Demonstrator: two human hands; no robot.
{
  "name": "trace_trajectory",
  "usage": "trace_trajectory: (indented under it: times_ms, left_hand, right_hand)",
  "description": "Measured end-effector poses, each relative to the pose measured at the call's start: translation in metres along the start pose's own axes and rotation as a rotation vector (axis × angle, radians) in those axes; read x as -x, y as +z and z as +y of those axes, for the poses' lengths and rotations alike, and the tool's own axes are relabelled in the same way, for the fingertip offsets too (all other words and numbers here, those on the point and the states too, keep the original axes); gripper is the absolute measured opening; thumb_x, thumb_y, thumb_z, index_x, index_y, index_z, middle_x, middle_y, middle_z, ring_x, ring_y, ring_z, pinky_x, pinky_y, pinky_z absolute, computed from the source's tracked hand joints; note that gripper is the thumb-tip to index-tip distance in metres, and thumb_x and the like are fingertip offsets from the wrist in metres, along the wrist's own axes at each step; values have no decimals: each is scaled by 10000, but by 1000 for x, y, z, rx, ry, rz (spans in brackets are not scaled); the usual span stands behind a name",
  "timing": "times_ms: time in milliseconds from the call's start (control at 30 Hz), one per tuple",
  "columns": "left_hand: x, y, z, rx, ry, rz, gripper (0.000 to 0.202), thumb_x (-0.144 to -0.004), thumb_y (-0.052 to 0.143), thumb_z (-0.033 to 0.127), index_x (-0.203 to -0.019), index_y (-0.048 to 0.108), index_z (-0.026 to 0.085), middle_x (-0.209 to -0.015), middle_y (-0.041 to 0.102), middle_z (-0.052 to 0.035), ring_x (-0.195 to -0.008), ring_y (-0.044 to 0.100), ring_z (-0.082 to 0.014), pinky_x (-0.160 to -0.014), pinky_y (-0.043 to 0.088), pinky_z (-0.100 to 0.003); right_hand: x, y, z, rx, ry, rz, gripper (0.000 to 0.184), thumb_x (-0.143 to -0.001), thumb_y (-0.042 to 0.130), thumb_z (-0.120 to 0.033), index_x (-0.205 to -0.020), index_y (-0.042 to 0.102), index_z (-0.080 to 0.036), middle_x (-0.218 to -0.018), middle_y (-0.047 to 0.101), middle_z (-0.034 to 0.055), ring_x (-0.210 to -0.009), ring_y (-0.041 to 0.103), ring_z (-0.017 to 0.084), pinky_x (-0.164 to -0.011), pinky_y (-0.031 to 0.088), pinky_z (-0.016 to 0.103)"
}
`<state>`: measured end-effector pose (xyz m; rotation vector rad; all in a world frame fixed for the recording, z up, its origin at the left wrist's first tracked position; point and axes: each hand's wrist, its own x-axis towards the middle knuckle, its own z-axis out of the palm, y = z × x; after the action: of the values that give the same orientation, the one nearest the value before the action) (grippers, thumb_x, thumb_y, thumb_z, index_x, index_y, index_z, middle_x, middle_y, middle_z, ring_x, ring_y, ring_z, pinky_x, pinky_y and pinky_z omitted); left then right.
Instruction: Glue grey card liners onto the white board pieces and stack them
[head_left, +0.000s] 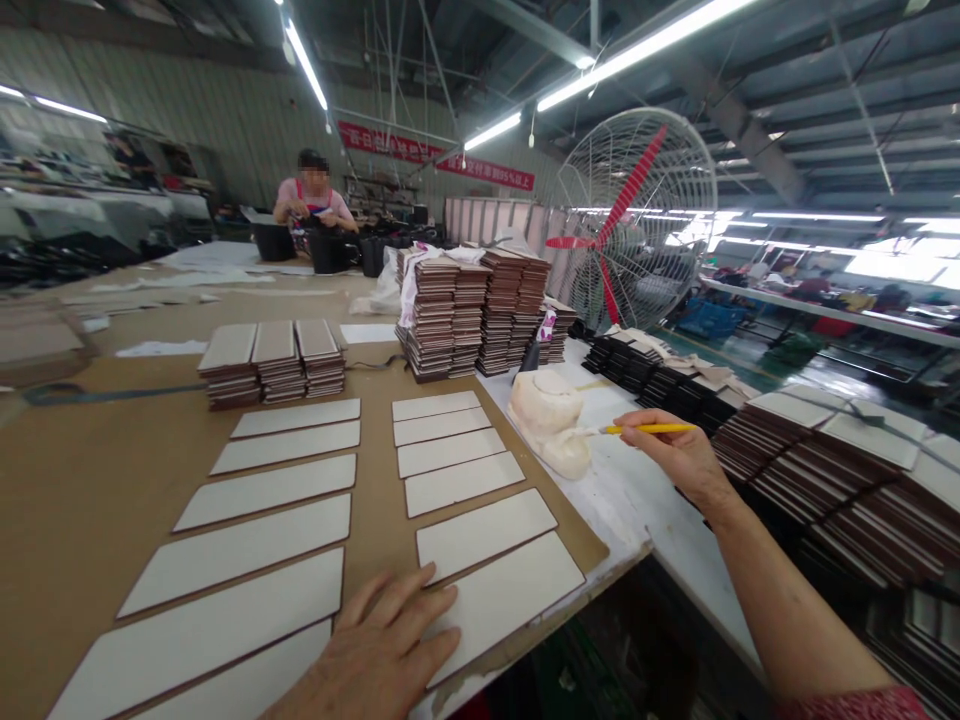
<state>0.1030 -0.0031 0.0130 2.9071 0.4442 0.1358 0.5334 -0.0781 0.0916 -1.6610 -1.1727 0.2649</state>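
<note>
Over the brown bench (75,500), your open left hand (382,650) lies flat on a thin, likely bendy card (517,595), while your right hand (679,455) pinches the light brush (649,429) by its handle.

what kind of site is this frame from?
Most likely a factory floor for hand assembly: tall stacks of identical boards, white panels laid in rows on the bench, a big industrial fan. The right hand holds a yellow brush by a pale paste lump.

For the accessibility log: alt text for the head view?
Right hand holds a yellow brush to a white paste mound; left hand lies flat on white cards laid in two columns on a brown board. Stacks and a fan stand behind.
</note>
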Motion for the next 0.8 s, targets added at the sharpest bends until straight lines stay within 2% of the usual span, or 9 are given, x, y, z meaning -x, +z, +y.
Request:
trace_trajectory:
  times_ms: [100, 200, 267, 433, 533, 633, 800]
  left_hand:
    - [-3, -3, 1, 17, 8, -7, 517, -826, 688, 447, -1314, 550, 346, -1487, 503, -34, -1413, 383, -353, -1129, 318, -602]
    - [-5, -4, 2, 15, 11, -21, 524, -821, 696, 444, -1315, 546, 351, -1490, 500, -30, -1414, 379, -362, -1116, 327, -625]
    - [-5, -4, 3, 14, 19, -32, 552, -803, 714, 447, -1319, 543, 351, -1492, 497, -29, -1418, 369, -367, -1116, 319, -637]
    - [-5, -1, 3, 12, 22, -25, 552, -810, 710, 484, -1320, 546, 348, -1484, 506, -33, -1413, 376, -371, -1117, 308, -650]
    - [-5, 6, 0, 0, 12, -31, 541, -797, 742, 455, -1298, 559, 363, -1478, 514, -20, -1408, 386, -364, -1117, 317, -638]
    - [-5, 16, -8, 6, 27, -50, 553, -789, 756, 445, -1300, 561, 366, -1483, 509, -17, -1415, 376, -364, -1128, 315, -620]
    - [-9, 30, -19, 28, 81, -123, 707, -697, 834, 430, -1334, 533, 378, -1506, 478, -34, -1412, 360, -414, -1118, 318, -649]
  right_hand:
    - [-1, 2, 3, 0, 23, -18, 378, -719, 788, -528, -861, 718, -184, -966, 719, 89, -818, 634, 211, -753, 517, 331]
    - [-5, 9, 13, 5, 61, -47, 400, -733, 769, -543, -846, 711, -163, -787, 698, 66, -679, 608, 181, -654, 514, 315]
    - [-9, 15, 20, 3, 82, -45, 410, -752, 750, -550, -863, 703, -158, -717, 677, 47, -649, 603, 175, -649, 521, 317]
    - [-19, 22, 29, -12, 147, -13, 424, -761, 733, -559, -884, 688, -155, -704, 686, 46, -619, 619, 174, -630, 545, 322]
    - [-22, 22, 25, -26, 173, -35, 412, -729, 767, -540, -832, 692, -149, -661, 678, 46, -589, 614, 167, -594, 542, 302]
    - [-22, 19, 18, -68, 165, -6, 431, -747, 740, -559, -862, 691, -146, -728, 700, 62, -611, 622, 157, -593, 544, 281]
    - [-24, 14, 15, -104, 139, 98, 440, -732, 745, -545, -902, 667, -146, -745, 695, 44, -601, 609, 130, -593, 537, 250]
